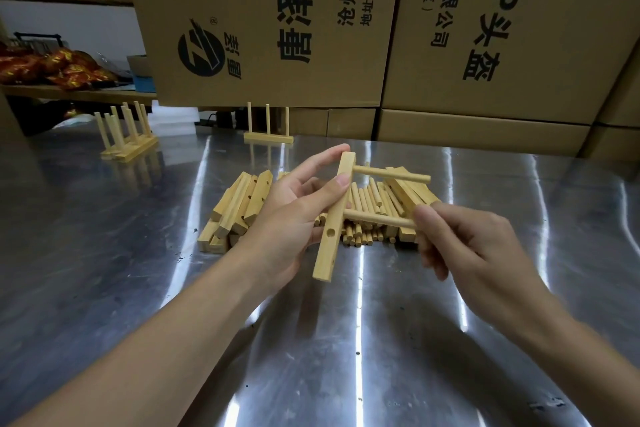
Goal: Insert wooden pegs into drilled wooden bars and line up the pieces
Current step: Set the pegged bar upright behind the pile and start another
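Two-handed, on seemingly light, stiff wood: gripping bar [327, 253] with left hand [294, 215], pinching free end of near peg [377, 217] with right hand [464, 243].

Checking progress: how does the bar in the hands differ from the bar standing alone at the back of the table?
The held bar has two pegs and one empty hole; the back bar has three pegs. The held bar is tilted in the air, gripped by the left hand, pegs pointing sideways, the right hand pinching the lower peg; the back bar lies flat on the table, pegs upright. Both are pale wood.
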